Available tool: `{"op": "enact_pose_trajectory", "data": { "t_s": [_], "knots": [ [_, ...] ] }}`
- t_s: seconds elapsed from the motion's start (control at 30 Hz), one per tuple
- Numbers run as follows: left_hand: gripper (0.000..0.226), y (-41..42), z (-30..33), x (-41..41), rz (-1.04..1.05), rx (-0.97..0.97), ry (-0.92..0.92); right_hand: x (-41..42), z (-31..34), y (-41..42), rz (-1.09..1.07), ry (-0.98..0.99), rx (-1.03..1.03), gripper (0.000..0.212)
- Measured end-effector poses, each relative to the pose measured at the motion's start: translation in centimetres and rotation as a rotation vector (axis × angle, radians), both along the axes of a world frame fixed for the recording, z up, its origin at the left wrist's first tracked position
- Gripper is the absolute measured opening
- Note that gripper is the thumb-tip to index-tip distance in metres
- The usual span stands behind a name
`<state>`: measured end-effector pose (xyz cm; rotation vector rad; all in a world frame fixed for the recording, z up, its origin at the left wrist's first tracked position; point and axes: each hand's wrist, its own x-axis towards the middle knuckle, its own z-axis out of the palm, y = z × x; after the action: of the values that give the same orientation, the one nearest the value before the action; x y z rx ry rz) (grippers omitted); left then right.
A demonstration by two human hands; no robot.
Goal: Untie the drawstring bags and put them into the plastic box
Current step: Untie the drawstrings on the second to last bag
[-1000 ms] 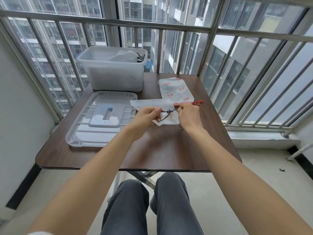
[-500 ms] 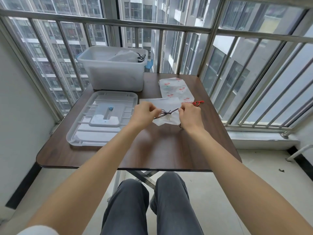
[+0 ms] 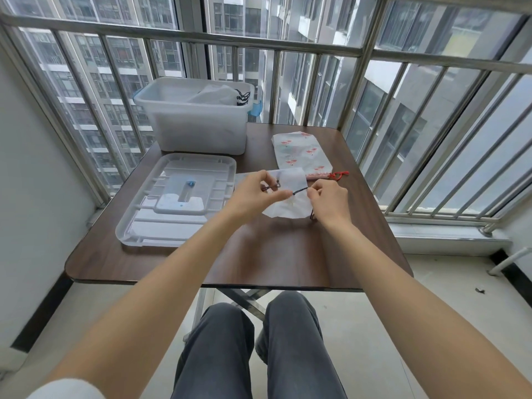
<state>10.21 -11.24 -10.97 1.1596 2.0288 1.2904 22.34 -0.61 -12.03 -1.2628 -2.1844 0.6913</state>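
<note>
The left hand (image 3: pixel 253 194) and right hand (image 3: pixel 328 201) are each pinching the dark cord (image 3: pixel 299 190) of a white bag (image 3: pixel 288 207) lying on the tabletop (image 3: pixel 259 254), both grips closed on it; a patterned bag (image 3: pixel 299 152) is lying just behind, near the plastic box (image 3: pixel 195 125)

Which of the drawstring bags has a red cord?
The flamingo-print bag lying untouched on the table's far right, red cord at its near end. The white bag in the hands and the one in the plastic box have dark cords.
</note>
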Motion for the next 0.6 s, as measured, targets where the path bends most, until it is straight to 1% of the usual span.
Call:
{"op": "enact_pose_trajectory", "data": {
  "t_s": [0.07,0.13,0.17,0.23,0.33,0.4,0.53,0.6],
  "knots": [
    [0.022,0.1,-0.2,0.1,-0.004,-0.036,0.26,0.2,0.2,0.0,-0.014,0.037,-0.023,0.02],
    [0.013,0.2,-0.1,0.1,-0.009,-0.065,0.423,0.3,0.3,0.0,-0.033,0.054,-0.029,0.019],
    [0.012,0.2,-0.1,0.1,-0.01,-0.083,0.471,0.3,0.3,0.1,-0.04,0.062,-0.028,0.019],
    [0.013,0.2,-0.2,-0.2,0.003,-0.117,0.517,0.4,0.3,0.3,-0.043,0.057,-0.003,0.019],
    [0.016,-0.3,-0.3,-0.8,0.061,-0.127,0.52,0.8,0.2,0.7,-0.033,0.022,0.042,0.018],
    [0.018,-0.7,-0.2,-0.9,0.071,-0.12,0.523,1.0,0.2,0.8,-0.033,0.021,0.036,0.018],
    [0.016,-1.4,-0.2,-0.9,-0.056,-0.108,0.581,1.1,0.3,0.8,-0.045,0.044,0.033,0.018],
    [0.017,-1.7,-0.4,-1.1,-0.051,-0.1,0.61,0.8,0.5,0.9,-0.035,0.045,0.037,0.018]
  ]
}}
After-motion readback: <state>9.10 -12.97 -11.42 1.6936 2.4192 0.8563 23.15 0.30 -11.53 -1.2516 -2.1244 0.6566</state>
